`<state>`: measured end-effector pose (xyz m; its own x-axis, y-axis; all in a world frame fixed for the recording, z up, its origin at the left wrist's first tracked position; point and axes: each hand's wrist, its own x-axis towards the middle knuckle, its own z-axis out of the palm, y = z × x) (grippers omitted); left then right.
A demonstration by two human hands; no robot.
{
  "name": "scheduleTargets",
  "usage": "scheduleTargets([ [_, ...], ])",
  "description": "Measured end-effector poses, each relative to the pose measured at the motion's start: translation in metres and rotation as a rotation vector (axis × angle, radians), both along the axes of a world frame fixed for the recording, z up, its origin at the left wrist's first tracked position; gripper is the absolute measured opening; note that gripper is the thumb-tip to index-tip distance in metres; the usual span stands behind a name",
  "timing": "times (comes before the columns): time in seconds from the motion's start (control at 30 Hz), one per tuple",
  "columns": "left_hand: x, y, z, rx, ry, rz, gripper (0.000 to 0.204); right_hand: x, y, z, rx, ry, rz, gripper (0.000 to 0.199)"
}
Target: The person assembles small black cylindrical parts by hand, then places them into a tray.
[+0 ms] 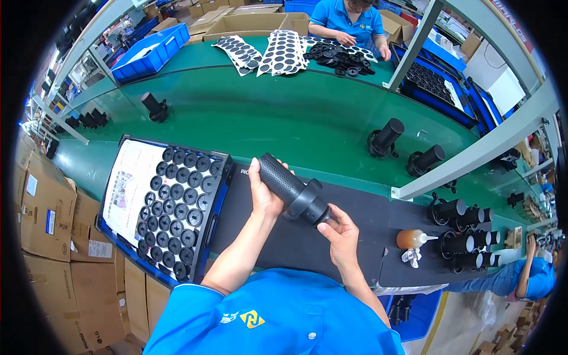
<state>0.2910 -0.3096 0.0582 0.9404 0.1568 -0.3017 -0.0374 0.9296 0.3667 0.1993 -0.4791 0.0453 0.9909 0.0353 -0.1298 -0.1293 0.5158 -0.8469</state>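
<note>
Held at a slant above the dark mat is a black cylindrical housing [283, 182] with a perforated barrel, a wide ring and a narrower end. My left hand [265, 192] is wrapped round the barrel from its left side. Thumb and fingers of my right hand [341, 234] close on the narrow lower end. To the left of my left hand, a blue tray [222, 195] lies tilted, with rows of round black discs [176, 228] and a printed white sheet [125, 183] in it.
Similar black housings [452, 208] stand at right, near a bottle of amber liquid [409, 239] and crumpled tissue [411, 257]. Others stand on the green conveyor belt [266, 124]. A metal post [473, 160] rises at right. Across, a co-worker [349, 23] handles black parts. Cardboard boxes [50, 219] are stacked left.
</note>
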Motion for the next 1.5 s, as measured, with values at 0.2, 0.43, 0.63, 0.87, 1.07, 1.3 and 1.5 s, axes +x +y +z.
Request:
scheduleTargets([
  [0.2,-0.002,-0.006,-0.013,0.052,-0.133,0.011,0.041,0.005,-0.008,-0.012,-0.043,0.087,-0.012,0.048],
  [0.43,-0.011,-0.015,0.001,0.366,-0.19,0.064,0.034,0.008,-0.015,-0.024,0.172,0.214,0.077,0.047],
  [0.63,-0.019,0.0,-0.007,1.008,-0.191,-0.231,0.041,-0.002,-0.013,-0.058,0.027,0.309,0.053,0.045],
  [0.87,-0.009,-0.001,0.012,1.374,-0.518,0.184,0.051,-0.031,-0.062,-0.059,0.04,0.428,-0.053,0.041],
  [1.07,0.013,-0.013,-0.027,1.579,-0.17,-0.576,0.052,-0.057,-0.106,-0.053,-0.002,0.327,-0.085,0.034],
  [1.3,0.154,-0.139,-0.025,1.503,-0.41,-0.137,0.058,-0.072,-0.138,-0.052,-0.044,0.329,-0.214,0.031],
  [1.5,0.218,-0.164,-0.062,1.527,-0.272,-0.108,0.063,-0.075,-0.133,-0.055,-0.027,0.353,-0.27,0.032],
])
